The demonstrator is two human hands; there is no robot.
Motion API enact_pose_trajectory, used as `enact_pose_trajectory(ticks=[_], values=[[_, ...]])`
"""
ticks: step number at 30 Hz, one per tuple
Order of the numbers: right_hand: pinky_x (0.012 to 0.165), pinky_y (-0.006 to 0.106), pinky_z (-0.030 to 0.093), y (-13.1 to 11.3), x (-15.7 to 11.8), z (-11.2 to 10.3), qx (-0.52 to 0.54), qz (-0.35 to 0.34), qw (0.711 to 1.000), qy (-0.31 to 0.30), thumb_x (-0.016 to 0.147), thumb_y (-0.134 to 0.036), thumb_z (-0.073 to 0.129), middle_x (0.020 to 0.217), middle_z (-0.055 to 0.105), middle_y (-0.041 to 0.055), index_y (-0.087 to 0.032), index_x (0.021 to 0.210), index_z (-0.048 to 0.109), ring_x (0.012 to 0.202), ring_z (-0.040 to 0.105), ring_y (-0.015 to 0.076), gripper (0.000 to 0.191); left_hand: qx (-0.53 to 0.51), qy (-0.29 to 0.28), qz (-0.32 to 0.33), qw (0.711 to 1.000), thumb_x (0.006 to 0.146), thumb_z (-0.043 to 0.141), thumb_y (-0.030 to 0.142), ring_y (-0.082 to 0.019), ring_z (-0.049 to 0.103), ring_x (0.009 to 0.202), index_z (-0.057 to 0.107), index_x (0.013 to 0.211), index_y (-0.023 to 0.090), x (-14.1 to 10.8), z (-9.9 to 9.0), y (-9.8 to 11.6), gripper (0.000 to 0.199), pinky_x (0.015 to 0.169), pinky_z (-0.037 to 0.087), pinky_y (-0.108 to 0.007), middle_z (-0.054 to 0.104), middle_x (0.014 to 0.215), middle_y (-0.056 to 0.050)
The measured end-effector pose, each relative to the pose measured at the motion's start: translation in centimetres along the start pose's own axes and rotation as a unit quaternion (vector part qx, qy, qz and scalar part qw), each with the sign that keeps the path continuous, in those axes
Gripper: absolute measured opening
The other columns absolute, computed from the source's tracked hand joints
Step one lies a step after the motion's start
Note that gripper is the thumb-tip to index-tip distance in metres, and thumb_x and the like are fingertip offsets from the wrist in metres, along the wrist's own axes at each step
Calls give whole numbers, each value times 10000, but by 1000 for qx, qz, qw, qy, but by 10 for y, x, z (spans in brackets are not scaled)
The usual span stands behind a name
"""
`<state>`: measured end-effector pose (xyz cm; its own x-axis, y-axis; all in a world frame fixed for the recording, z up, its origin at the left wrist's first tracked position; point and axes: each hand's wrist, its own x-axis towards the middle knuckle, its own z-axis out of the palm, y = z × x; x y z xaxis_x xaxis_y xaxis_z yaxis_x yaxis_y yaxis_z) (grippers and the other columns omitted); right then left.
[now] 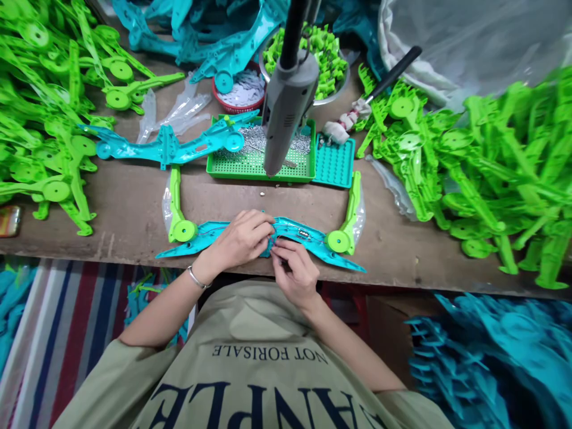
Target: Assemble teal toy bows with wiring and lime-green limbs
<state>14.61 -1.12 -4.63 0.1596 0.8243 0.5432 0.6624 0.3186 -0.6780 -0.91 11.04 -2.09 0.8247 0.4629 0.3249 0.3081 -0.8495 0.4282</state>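
A long blue plastic part [308,234] lies across the front edge of the bench, with a green arm piece at each end: the left one [183,230] and the right one [338,241]. A thin dark line, perhaps a wire, runs along its inside. My left hand [245,237], wearing a bracelet, rests over the part's middle with fingers curled round it. Close beside it, my right hand [295,271] has thumb and fingers pinched at the middle bracket. What the right fingertips hold is too small to tell. An electric screwdriver [290,101] hangs above the bench.
Green arms are heaped at the left [58,189] and right [491,173]. Behind stand a green tray of screws [259,172], a blue tray [335,164], a red basket [236,107] and a metal bowl [344,80]. Another blue part [134,149] lies at back left.
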Motion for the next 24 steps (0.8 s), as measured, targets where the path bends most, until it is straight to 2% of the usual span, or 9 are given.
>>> enact_pose_trajectory(ticks=[4,9,12,16,20,24], values=[[816,393,677,-1,1,-1,5,24,1000,2,928,-107,637,1000,780,83,-259,1067,732,914,773,218,227,-12,3,-11,1000,997,539,146,-248,638,1088,657,976,182,-4,4,-1,125,902,527,-412,713,1188,-133],[809,410,670,-2,9,-2,37,68,997,16,923,-128,659,950,785,68,-254,1004,733,888,769,221,167,3,23,7,1000,1024,537,169,-191,671,939,656,976,204,-10,6,-1,133,813,518,-339,750,1004,-62],[801,396,665,0,13,0,75,137,988,18,922,-180,687,943,779,57,-246,1020,707,860,763,208,119,22,43,-6,999,1027,533,158,-171,678,858,653,978,209,-14,7,4,139,763,496,-316,758,942,-41],[751,324,661,5,19,6,156,233,960,31,904,-242,723,995,753,56,-236,1172,623,852,759,180,286,57,103,-47,992,1019,551,151,-176,685,814,653,956,200,-17,11,19,129,749,474,-325,753,851,-30],[713,280,654,10,28,10,218,263,939,40,856,-233,760,1019,668,28,-262,1246,525,806,748,153,456,51,130,-94,986,1014,576,170,-185,693,818,665,945,193,-16,17,34,115,769,474,-344,774,879,-37],[705,279,657,12,32,6,229,276,933,23,851,-251,757,1040,584,13,-281,1258,470,774,739,140,499,55,128,-122,983,1014,590,211,-194,702,850,693,949,204,-14,20,44,122,821,477,-368,788,908,-34]])
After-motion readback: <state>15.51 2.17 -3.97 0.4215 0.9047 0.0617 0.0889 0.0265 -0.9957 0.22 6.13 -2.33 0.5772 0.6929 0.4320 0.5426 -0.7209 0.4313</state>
